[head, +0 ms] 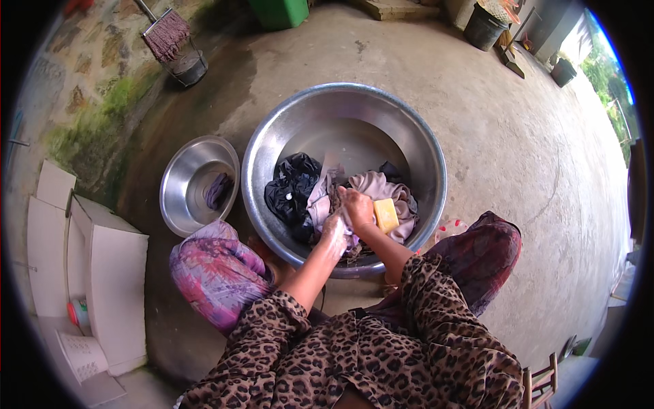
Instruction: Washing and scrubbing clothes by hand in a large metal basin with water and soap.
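Observation:
A large metal basin (345, 94) stands on the floor before me, with soaked clothes and some cloudy water inside. My left hand (336, 231), wet with suds, is closed on a wet cloth (352, 240) near the basin's front side. Close against it, my right hand (357, 205) grips the same bunched cloth; its fingers are partly hidden. A yellow bar of soap (386, 215) lies on a pale pinkish garment (378, 185) just right of my right hand. Black clothing (292, 191) is heaped at the basin's left.
At the left stands a smaller metal basin (176, 174) holding a dark purple cloth (218, 190). My bent knees flank the large basin. Farther off are a mop (167, 36), a green container (281, 13) and a black bucket (483, 28). A white block-like structure (117, 291) is at lower left.

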The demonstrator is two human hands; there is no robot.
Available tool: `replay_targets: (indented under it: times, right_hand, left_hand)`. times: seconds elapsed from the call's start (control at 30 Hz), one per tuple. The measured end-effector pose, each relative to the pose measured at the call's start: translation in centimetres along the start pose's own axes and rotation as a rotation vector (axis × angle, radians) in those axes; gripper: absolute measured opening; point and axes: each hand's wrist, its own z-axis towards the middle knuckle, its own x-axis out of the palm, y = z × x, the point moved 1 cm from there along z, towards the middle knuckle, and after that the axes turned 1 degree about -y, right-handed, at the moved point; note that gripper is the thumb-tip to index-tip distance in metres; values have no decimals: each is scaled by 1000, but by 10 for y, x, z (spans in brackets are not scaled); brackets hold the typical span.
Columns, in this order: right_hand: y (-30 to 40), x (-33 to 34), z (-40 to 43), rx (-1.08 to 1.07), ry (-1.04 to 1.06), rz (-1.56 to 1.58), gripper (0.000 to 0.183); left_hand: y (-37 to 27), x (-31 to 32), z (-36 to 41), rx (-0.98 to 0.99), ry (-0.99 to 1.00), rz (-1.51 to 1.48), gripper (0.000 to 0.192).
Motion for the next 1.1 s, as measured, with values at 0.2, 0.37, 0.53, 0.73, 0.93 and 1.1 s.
replay_targets:
  times: [0.2, 0.37, 0.53, 0.73, 0.93, 1.1]
  right_hand:
    - [82, 5, -50, -222, 72, 148, 38]
    - [49, 1, -27, -114, -24, 185, 38]
    - [39, -6, -11, -18, 17, 83, 40]
    - [110, -18, -53, -267, 103, 190, 36]
    - [-1, -10, 11, 4, -102, -8, 40]
    - [79, -6, -37, -215, -24, 165, 38]
  left_hand:
    - [-8, -27, 18, -2, 110, -152, 22]
    - [-11, -9, 13, -56, 26, -167, 25]
    - [6, -52, 80, -166, 521, -704, 27]
    - [11, -106, 109, -215, 688, -831, 22]
    - [2, -5, 27, -5, 300, 61, 32]
    - [-33, 12, -21, -141, 92, -116, 33]
